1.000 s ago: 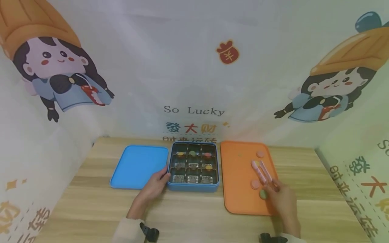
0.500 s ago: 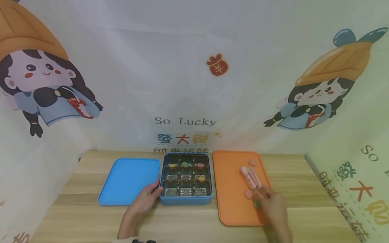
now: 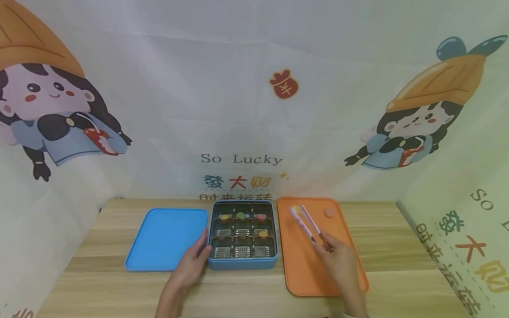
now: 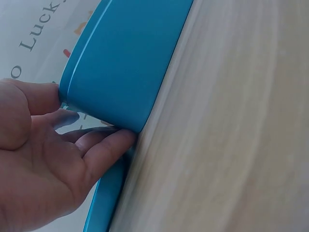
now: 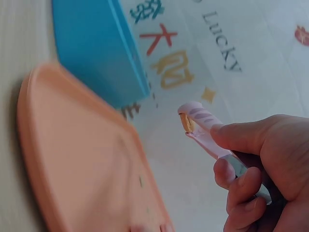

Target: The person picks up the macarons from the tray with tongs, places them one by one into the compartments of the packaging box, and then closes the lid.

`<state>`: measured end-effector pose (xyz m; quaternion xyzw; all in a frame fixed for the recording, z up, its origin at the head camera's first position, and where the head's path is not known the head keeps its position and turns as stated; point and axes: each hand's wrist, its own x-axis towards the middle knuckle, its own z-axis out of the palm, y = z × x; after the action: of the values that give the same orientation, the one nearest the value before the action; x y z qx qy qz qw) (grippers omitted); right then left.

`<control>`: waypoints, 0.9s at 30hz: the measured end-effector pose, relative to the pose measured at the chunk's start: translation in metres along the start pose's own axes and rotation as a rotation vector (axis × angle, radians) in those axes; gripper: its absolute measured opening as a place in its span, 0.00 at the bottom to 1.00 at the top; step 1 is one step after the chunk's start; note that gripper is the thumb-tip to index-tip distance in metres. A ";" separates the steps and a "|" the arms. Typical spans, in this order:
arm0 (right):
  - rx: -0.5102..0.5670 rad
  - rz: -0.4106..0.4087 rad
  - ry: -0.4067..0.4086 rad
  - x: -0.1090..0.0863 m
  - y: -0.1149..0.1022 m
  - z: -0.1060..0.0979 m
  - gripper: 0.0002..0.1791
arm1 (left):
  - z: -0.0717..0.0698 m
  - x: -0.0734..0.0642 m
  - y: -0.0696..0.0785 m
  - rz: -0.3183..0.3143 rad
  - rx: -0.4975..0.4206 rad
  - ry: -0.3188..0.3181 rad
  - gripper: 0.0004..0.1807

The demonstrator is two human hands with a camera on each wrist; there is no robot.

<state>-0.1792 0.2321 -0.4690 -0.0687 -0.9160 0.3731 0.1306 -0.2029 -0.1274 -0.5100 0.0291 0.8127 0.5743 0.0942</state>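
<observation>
My left hand (image 3: 188, 267) holds the left side of a blue divided tin (image 3: 243, 265); in the left wrist view its thumb presses the rim and its fingers lie along the wall. Yellow (image 3: 225, 217), green (image 3: 241, 215) and pink (image 3: 260, 217) discs sit in a row inside the tin, with another yellow disc (image 3: 263, 234) in the right column. My right hand (image 3: 339, 265) grips pink tongs (image 3: 303, 225) above the orange tray (image 3: 298, 269). Between their tips is a yellow disc (image 5: 187, 123), seen edge-on in the right wrist view.
A flat blue lid (image 3: 167, 238) lies left of the tin on the wooden table (image 3: 119, 291). One pink disc (image 3: 329, 213) rests near the tray's far right corner. Behind stands a printed cloth backdrop (image 3: 222, 110).
The right hand has moved left across the tray, toward the tin, carrying the tongs and yellow disc. The left hand keeps its place on the tin. The head view has tilted upward.
</observation>
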 end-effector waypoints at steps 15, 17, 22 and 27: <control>0.101 -0.180 -0.034 -0.006 -0.066 0.037 0.20 | 0.000 -0.002 0.002 0.003 0.017 0.021 0.31; 0.110 -0.214 -0.042 -0.008 -0.073 0.042 0.21 | -0.001 -0.002 0.003 -0.005 0.026 0.024 0.31; 0.060 -0.256 -0.056 -0.014 -0.083 0.053 0.22 | 0.000 -0.002 0.003 0.012 0.068 0.032 0.31; 0.002 -0.236 -0.087 -0.018 -0.083 0.058 0.23 | 0.003 -0.002 0.002 0.039 0.073 0.044 0.30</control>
<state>-0.1809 0.1303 -0.4543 0.0560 -0.9221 0.3589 0.1337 -0.2010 -0.1245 -0.5089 0.0358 0.8343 0.5464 0.0640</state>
